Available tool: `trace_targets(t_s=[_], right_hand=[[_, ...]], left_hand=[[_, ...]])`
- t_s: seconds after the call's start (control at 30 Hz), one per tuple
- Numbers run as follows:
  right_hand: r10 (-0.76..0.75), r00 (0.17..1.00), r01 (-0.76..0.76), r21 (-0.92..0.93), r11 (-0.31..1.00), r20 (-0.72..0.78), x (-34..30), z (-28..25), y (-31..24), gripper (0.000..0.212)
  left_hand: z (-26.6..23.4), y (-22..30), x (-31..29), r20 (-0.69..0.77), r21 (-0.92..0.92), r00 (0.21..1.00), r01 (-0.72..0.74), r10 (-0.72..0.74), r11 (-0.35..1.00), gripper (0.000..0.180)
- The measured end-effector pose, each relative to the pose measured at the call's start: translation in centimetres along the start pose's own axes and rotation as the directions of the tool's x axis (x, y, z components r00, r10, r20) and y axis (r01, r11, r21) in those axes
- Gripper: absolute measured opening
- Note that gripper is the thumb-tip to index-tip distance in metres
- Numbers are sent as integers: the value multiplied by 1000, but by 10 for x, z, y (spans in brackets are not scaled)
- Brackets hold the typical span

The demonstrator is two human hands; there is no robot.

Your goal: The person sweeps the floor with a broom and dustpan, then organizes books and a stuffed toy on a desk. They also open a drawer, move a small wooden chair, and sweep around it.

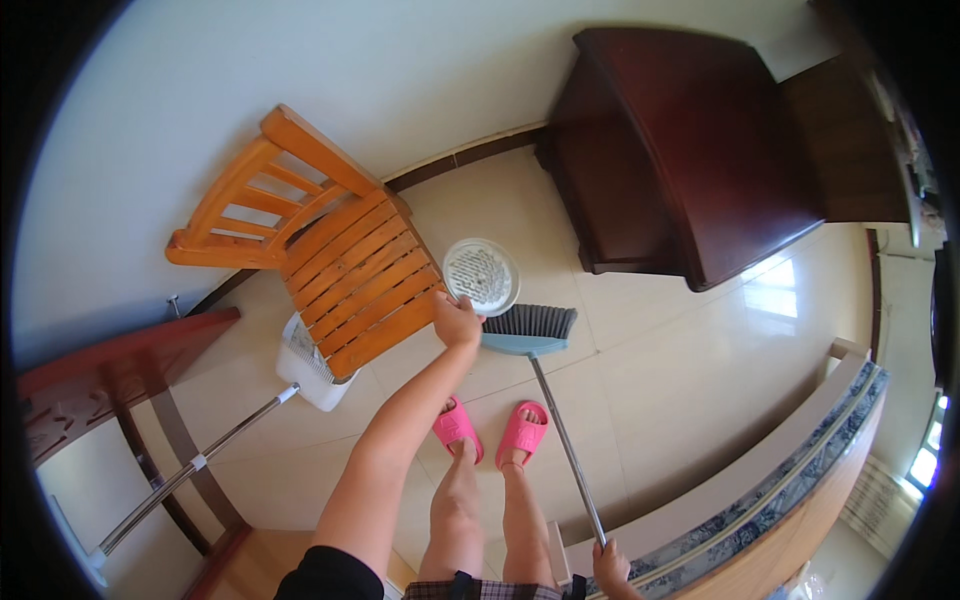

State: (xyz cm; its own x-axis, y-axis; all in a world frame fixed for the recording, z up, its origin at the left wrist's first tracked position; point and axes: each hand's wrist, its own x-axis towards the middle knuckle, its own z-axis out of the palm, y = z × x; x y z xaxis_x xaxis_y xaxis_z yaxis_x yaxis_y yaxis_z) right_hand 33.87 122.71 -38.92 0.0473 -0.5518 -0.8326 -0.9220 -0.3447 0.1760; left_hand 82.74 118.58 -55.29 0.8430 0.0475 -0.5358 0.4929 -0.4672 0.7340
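Note:
My left hand (456, 320) reaches forward and grips the front edge of an orange wooden slatted chair (330, 250) that stands against the wall. My right hand (611, 567), low at the picture's bottom edge, is closed around the metal handle of a broom (530, 328) whose grey bristles and blue head rest on the tiled floor just right of my left hand. A round white drain cover or strainer (481, 274) lies on the floor beside the chair's corner. My feet in pink slippers (490, 430) stand behind the broom head.
A white dustpan (310, 370) with a long metal handle sits under the chair's left side. A dark wooden cabinet (690, 150) stands at the right back. A red-brown wooden table (110, 380) is at the left, a patterned bed edge (800, 470) at the right.

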Motion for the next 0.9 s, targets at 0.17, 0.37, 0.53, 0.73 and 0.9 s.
trace_targets(t_s=[0.17, 0.37, 0.53, 0.73, 0.9], right_hand=[[137, 976, -163, 154, 975, 168, 5, 24, -6, 37], [167, 934, -252, 249, 935, 316, 13, 106, 26, 42], [40, 997, -47, 100, 994, 70, 19, 154, 29, 38], [12, 994, -56, 420, 906, 106, 16, 133, 29, 39], [74, 954, -199, 425, 883, 292, -8, 52, 27, 36]], left_hand=[[85, -32, 7, 68, -92, 995, -63, 69, 994, 12], [160, -64, 89, 10, -143, 991, -131, 134, 981, 11], [216, -59, 150, 143, -114, 987, -60, 76, 992, 23], [161, -100, 149, 243, 552, 593, -735, 768, 393, 51], [38, -60, 31, 706, 288, 411, -911, 577, 297, 21]])
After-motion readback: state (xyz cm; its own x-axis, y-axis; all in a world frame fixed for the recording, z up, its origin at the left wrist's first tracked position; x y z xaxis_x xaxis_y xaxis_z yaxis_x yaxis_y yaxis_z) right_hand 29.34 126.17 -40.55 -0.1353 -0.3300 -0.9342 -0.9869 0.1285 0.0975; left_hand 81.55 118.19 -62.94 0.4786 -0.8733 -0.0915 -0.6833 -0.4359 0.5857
